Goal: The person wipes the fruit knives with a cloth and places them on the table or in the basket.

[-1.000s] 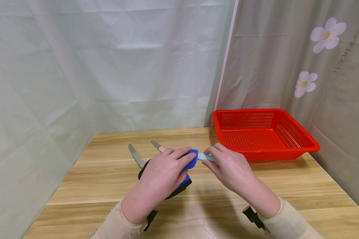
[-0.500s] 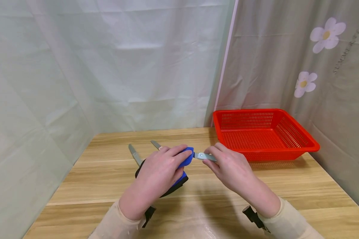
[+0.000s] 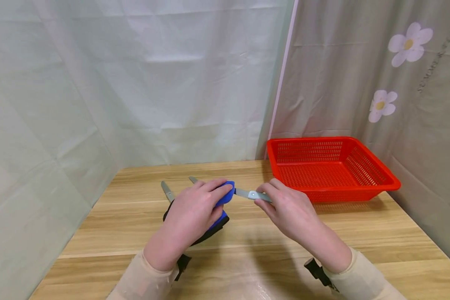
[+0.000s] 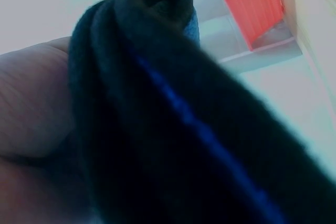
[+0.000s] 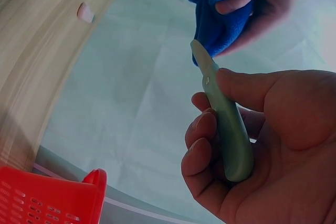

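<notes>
In the head view my right hand (image 3: 290, 206) grips a folding knife (image 3: 254, 195) by its pale green handle, with the blade out and pointing left. The right wrist view shows fingers curled round that handle (image 5: 233, 140) and the thumb lying along it. My left hand (image 3: 191, 210) pinches a blue cloth (image 3: 226, 195) with black edging, bunched up and partly hanging below the palm. The blade's tip lies at the cloth's edge; whether they touch I cannot tell. Dark folds of the cloth (image 4: 152, 93) fill most of the left wrist view.
Beyond my left hand, a grey knife (image 3: 167, 190) and a second knife (image 3: 193, 180) lie on the wooden table (image 3: 127, 233), both partly hidden. At the back right stands a red plastic basket (image 3: 333, 193). Curtains hang behind the table.
My left hand and the cloth have slid left along the blade, baring more of it. They now cover more of the knives behind. My right hand has stayed in place.
</notes>
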A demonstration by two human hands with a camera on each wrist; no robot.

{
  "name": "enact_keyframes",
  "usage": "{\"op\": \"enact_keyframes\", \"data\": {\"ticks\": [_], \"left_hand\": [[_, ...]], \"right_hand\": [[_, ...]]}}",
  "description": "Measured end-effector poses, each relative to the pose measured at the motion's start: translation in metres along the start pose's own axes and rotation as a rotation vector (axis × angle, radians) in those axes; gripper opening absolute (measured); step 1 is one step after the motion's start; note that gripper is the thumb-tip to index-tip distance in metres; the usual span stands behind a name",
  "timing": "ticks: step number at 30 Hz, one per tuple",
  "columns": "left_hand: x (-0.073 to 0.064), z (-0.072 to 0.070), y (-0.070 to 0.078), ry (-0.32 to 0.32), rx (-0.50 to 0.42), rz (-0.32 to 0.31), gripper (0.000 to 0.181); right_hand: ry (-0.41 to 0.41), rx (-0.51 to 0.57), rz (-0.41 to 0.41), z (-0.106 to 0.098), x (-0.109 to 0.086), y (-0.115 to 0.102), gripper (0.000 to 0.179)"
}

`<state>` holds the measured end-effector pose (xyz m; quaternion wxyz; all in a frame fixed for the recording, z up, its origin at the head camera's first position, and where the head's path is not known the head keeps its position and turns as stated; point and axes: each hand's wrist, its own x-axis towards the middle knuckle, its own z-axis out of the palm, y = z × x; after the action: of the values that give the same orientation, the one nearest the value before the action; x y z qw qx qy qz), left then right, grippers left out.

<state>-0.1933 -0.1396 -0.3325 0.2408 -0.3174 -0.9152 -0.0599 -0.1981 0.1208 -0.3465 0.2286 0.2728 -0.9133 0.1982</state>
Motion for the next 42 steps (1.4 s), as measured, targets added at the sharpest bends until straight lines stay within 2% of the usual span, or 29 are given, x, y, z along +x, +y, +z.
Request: {"op": "enact_keyframes", "data": {"ticks": [6, 17, 22, 26, 33, 42], "left_hand": [[-0.001, 0.000, -0.006, 0.007, 0.015, -0.033, 0.047], [-0.002, -0.004, -0.018, -0.039, -0.005, -0.096, 0.049], [-0.002, -0.005, -0.020, -0.026, -0.006, -0.107, 0.051], [-0.001, -0.006, -0.016, -0.003, 0.005, -0.075, 0.050], [0.002, -0.004, 0.004, 0.006, -0.010, 0.027, 0.048], [0.003, -0.001, 0.019, 0.016, 0.002, 0.083, 0.052]], "right_hand": [[-0.003, -0.003, 0.012, 0.000, 0.001, 0.000, 0.021], [0.022, 0.004, -0.003, 0.000, -0.001, 0.001, 0.023], [0.027, 0.003, -0.005, -0.001, -0.001, 0.001, 0.023], [0.019, 0.000, 0.005, -0.001, -0.001, 0.001, 0.022], [0.008, 0.001, 0.014, 0.000, 0.000, 0.000, 0.023], [0.002, -0.005, 0.002, 0.000, -0.001, 0.000, 0.023]]}}
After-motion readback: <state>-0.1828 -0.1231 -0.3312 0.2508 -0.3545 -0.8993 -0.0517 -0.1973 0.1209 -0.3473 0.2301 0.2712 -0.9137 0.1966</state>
